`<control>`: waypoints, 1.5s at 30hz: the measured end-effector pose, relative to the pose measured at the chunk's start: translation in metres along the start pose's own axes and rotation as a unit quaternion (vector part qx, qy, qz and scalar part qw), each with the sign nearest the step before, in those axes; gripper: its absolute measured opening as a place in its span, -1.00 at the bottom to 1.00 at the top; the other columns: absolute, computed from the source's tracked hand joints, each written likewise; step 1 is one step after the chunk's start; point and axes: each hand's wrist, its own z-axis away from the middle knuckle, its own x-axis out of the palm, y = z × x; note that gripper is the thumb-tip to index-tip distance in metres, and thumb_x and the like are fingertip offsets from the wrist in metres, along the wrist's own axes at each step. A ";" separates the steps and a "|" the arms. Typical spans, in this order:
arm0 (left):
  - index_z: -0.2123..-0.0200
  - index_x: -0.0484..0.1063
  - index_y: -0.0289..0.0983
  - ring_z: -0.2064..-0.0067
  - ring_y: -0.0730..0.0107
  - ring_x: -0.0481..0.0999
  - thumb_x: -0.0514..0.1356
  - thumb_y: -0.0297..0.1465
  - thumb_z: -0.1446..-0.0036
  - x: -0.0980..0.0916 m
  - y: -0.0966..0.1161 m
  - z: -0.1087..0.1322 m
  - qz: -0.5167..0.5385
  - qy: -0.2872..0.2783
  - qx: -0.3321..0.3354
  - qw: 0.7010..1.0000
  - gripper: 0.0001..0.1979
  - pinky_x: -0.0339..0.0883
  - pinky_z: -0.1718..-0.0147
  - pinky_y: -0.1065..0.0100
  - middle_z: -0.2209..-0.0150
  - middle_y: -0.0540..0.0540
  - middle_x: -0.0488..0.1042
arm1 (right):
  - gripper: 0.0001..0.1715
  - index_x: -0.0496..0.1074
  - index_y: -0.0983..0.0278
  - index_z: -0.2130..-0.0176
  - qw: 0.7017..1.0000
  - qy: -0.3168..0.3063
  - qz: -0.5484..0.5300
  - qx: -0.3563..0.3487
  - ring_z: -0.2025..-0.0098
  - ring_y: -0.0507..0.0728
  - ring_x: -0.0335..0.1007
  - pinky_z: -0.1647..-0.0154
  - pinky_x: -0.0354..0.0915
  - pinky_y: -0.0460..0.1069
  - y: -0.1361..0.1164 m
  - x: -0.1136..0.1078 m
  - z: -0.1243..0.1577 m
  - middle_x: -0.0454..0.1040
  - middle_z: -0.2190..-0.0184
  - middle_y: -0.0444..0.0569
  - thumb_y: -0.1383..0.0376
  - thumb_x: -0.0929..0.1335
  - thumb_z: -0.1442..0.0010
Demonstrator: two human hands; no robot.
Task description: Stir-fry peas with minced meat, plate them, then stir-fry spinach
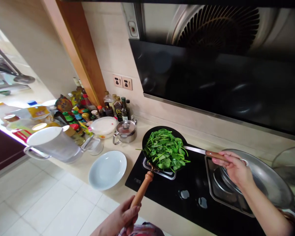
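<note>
A black wok (pixel 147 136) sits on the left burner, heaped with leafy greens (pixel 166 147). My left hand (pixel 129 211) is wrapped round the wok's wooden handle (pixel 141 190), which points toward me. In my right hand (pixel 236 167) is the wooden grip of a spatula (pixel 195 149); its metal shaft runs left into the greens, and its working end is hidden under the leaves. Some stems hang over the wok's rim. A pale blue plate (pixel 108 170) lies on the counter left of the stove.
A large steel pan (pixel 270 180) rests on the right burner, beneath my right forearm. Two knobs (pixel 184 194) are on the black cooktop (pixel 167 191). Left of the plate stand a plastic jug (pixel 56 144), a small lidded pot (pixel 125 131) and several bottles (pixel 119 108). A range hood (pixel 211 85) hangs above.
</note>
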 end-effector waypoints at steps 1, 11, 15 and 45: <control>0.23 0.23 -0.23 0.72 0.62 0.27 0.27 0.17 0.20 0.000 -0.001 0.000 0.000 0.000 0.002 1.000 -0.33 -0.02 0.83 0.56 0.56 0.12 0.30 | -0.80 0.50 0.22 0.38 1.000 -0.008 0.003 -0.002 0.39 0.29 0.59 0.26 0.53 0.19 -0.006 0.006 0.006 0.60 0.45 -0.03 0.15 0.43 0.01; 0.20 0.25 -0.22 0.71 0.63 0.26 0.26 0.10 0.09 0.002 -0.005 -0.001 0.011 -0.007 0.017 1.000 -0.42 -0.09 0.82 0.59 0.56 0.11 0.33 | -0.75 0.48 0.15 0.13 0.878 -0.252 0.312 -0.260 0.24 0.13 0.55 0.23 0.44 -0.04 -0.057 0.051 0.078 0.58 0.27 -0.04 0.39 0.31 -0.20; 0.19 0.25 -0.22 0.71 0.63 0.25 0.27 0.09 0.10 0.002 -0.009 -0.002 0.018 -0.007 0.023 1.000 -0.41 -0.09 0.82 0.58 0.56 0.12 0.32 | -0.58 0.40 0.18 0.00 0.797 -0.315 0.385 -0.343 0.26 0.10 0.54 0.29 0.45 -0.07 -0.071 0.059 0.096 0.53 0.10 0.07 0.47 0.27 -0.17; 0.16 0.25 -0.25 0.70 0.62 0.26 0.27 0.11 0.11 0.002 -0.005 -0.001 0.026 -0.016 0.022 0.999 -0.36 -0.03 0.82 0.57 0.55 0.12 0.31 | -0.74 0.46 0.22 0.15 0.823 -0.365 0.388 -0.196 0.46 0.00 0.42 0.44 0.33 -0.12 -0.101 0.087 0.094 0.51 0.35 -0.06 0.35 0.22 -0.28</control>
